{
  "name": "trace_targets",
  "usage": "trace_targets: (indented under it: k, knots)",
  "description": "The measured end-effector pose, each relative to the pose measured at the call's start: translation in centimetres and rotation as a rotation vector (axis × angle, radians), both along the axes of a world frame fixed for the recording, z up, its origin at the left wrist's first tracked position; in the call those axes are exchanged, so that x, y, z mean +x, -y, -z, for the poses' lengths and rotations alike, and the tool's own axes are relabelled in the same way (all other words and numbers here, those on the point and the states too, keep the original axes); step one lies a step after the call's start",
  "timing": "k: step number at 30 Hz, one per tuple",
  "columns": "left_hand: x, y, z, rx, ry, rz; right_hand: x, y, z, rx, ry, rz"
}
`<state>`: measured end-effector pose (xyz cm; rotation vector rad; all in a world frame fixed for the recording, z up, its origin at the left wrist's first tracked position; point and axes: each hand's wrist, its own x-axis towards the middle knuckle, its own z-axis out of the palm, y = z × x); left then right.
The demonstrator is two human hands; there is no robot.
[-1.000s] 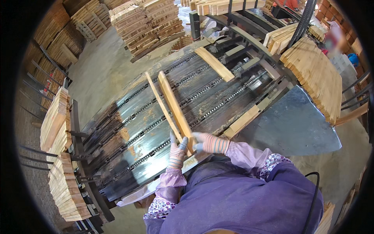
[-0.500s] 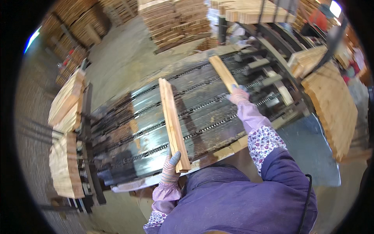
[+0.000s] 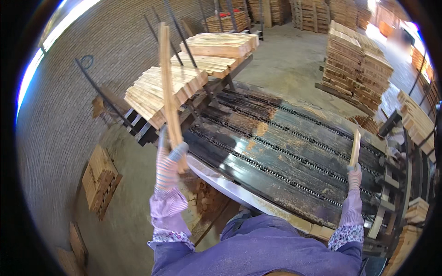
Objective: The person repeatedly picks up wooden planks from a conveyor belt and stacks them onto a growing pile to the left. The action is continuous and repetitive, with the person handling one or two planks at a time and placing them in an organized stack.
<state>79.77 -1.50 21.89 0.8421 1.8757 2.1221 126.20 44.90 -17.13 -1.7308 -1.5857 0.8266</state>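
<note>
Left hand [image 3: 169, 166]: fingers pinch upright wood strips [image 3: 168, 92] low, likely for balance.
Right hand [image 3: 354, 177]: fingers appear closed round the wood slat's [image 3: 355, 147] near end, presumably easiest reached.

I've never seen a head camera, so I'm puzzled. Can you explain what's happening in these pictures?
No robot here: a person is working. The camera sits on their head, looking down, and its wide lens bends straight edges. The gloved left hand grips narrow wooden strips, too blurred to count. The gloved right hand holds the near end of a wooden board over a dark conveyor table with chains along it. Brown sawdust-like patches lie on top. Past the left hand are stacked boards.
</note>
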Motion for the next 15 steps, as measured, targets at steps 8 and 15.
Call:
trace_targets:
  k: [8,15]
  knots:
    - [-15.7,3.8,-1.3,0.225,-0.122,-0.429,-2.2,1.1,-7.9,-0.343,-1.218,-0.213]
    - [-30.5,6.4,0.0,-0.072,0.017,-0.518,-12.3,6.6,-16.5,-0.305,-1.185,-0.435]
